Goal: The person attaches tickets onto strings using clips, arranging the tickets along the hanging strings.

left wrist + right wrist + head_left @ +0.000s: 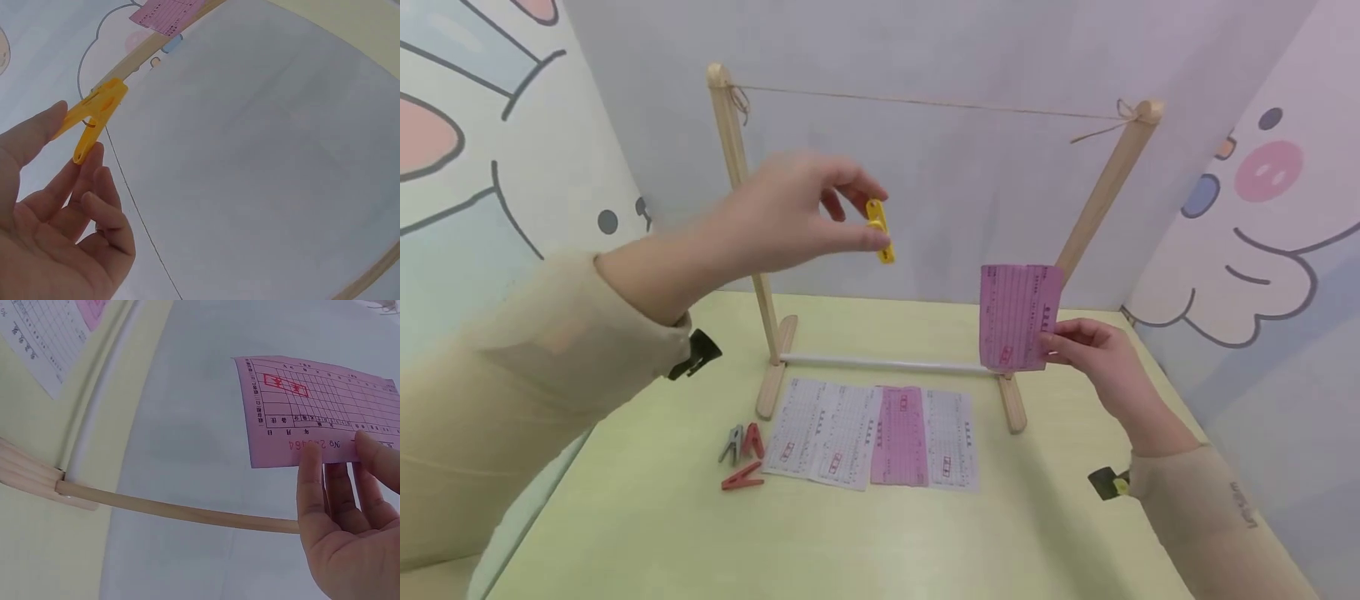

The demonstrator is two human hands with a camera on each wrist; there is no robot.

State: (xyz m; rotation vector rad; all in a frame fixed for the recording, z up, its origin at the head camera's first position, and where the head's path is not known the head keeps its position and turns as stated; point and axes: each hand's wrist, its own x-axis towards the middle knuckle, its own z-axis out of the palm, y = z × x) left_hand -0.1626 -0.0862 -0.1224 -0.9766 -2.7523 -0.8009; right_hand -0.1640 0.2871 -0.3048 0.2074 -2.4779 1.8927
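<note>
Between thumb and fingertips my left hand (805, 208) pinches a yellow clothespin (103, 112), held in the air below the string (925, 102). The clothespin's handles lie against the thumb and a finger. Off to the right, my right hand (1093, 354) grips a pink printed form (1018, 317) by its edge, upright in front of the right post. In the right wrist view this form (312, 412) shows a red stamp and a printed grid. The string runs between the tops of two wooden posts, tied at both ends, with nothing hanging on it.
On the pale yellow table (820, 542) lie white forms (842, 437) and another pink form (901, 437) in a row. Left of them are a grey clothespin (732, 444) and red clothespins (742, 477). A white bar (887, 364) joins the wooden feet of the stand.
</note>
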